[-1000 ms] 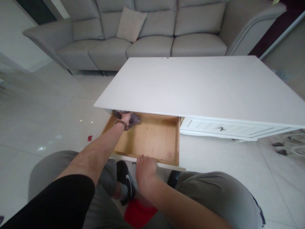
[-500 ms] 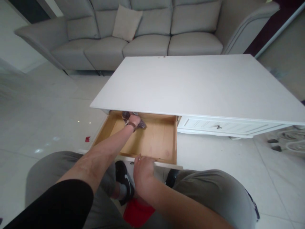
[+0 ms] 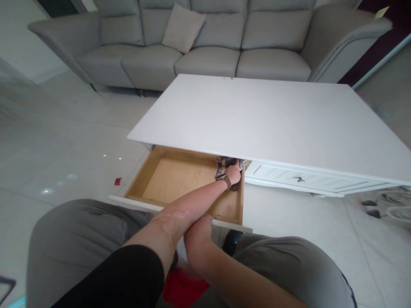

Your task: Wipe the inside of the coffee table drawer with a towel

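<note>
A wooden drawer (image 3: 180, 171) is pulled out of the white coffee table (image 3: 272, 115). Inside its right back corner, my left hand (image 3: 234, 172), with a brown-strapped watch on the wrist, is closed on a crumpled, dark patterned cloth (image 3: 221, 167) pressed against the drawer. Part of the cloth lies under the tabletop edge. My right hand (image 3: 199, 233) grips the drawer's white front panel (image 3: 233, 225) near its middle; the left forearm crosses over it and hides most of its fingers.
A second drawer with a metal knob (image 3: 300, 179) is shut on the right. Behind the table stands a grey sofa (image 3: 208, 62) with a beige cushion (image 3: 183, 28). A red scrap (image 3: 117, 182) lies on the tiled floor, and a red object (image 3: 184, 288) sits between my legs.
My left hand has swept the cloth from the drawer's left back part to its right back corner. The left forearm now crosses over my right hand, which stays at the drawer front.
</note>
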Available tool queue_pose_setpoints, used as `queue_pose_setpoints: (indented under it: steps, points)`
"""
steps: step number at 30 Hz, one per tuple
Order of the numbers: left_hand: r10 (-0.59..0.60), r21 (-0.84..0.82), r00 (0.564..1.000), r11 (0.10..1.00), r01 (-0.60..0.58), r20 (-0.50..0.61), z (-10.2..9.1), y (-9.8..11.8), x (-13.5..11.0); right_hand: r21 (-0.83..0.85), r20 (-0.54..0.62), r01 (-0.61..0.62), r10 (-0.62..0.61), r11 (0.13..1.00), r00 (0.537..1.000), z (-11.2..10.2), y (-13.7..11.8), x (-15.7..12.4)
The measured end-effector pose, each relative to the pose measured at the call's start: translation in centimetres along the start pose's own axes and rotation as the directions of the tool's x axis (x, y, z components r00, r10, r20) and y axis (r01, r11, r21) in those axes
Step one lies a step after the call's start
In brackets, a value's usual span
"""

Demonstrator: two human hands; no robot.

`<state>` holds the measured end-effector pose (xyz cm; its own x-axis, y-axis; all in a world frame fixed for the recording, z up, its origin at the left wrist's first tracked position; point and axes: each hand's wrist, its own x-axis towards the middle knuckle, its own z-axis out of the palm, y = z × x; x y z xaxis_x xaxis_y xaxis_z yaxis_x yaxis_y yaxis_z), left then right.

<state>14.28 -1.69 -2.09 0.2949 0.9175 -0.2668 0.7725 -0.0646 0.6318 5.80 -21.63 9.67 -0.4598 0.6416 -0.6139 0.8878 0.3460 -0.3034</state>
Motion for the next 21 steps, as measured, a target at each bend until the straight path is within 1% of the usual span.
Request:
queue_pose_setpoints:
  steps: [2,4,6,7,9,11,14,17,19,21]
  points:
    - [0.008,0.017,1.000,1.000,-0.007,-0.016,-0.3,-0.5,0.0,-0.136,0.023,-0.067,0.071,0.988,0.997,-0.3,-0.1,-0.3]
    - [0.009,0.052,1.000,0.999,-0.008,-0.028,-0.6,-0.9,0.1,-0.205,0.033,-0.068,0.076,0.976,0.997,-0.6,-0.1,-0.5]
    - [0.007,0.098,0.999,0.995,-0.004,-0.036,-1.0,-1.1,0.1,-0.237,0.049,-0.048,0.062,0.970,0.997,-0.9,-0.1,-0.4]
    - [0.007,0.120,0.999,0.993,-0.003,-0.038,-1.3,-1.3,0.1,-0.252,0.051,-0.057,0.072,0.966,0.996,-1.0,-0.1,-0.3]
    - [0.006,0.159,0.999,0.987,0.001,-0.041,-2.0,-1.8,-0.1,-0.250,0.024,-0.116,0.126,0.961,0.992,-1.2,-0.2,0.0]
    - [-0.004,0.195,0.999,0.981,0.014,-0.050,-3.2,-2.9,-0.4,-0.181,-0.019,-0.175,0.175,0.968,0.984,-1.3,-0.2,0.3]
    - [-0.039,0.243,0.995,0.968,0.061,-0.093,-5.6,-5.9,-0.9,-0.057,-0.059,-0.185,0.182,0.981,0.982,-1.3,-0.3,0.4]
    - [-0.126,0.264,0.980,0.951,0.164,-0.155,-8.7,-10.1,-1.3,-0.052,-0.071,-0.176,0.172,0.983,0.983,-1.1,-0.3,0.3]
    - [-0.220,0.243,0.954,0.933,0.267,-0.206,-11.0,-13.2,-1.4,-0.072,-0.058,-0.193,0.189,0.979,0.980,-1.0,-0.4,0.4]
    - [-0.333,0.212,0.909,0.897,0.387,-0.249,-13.4,-16.2,-1.7,-0.069,-0.049,-0.212,0.209,0.975,0.977,-0.9,-0.5,0.5]
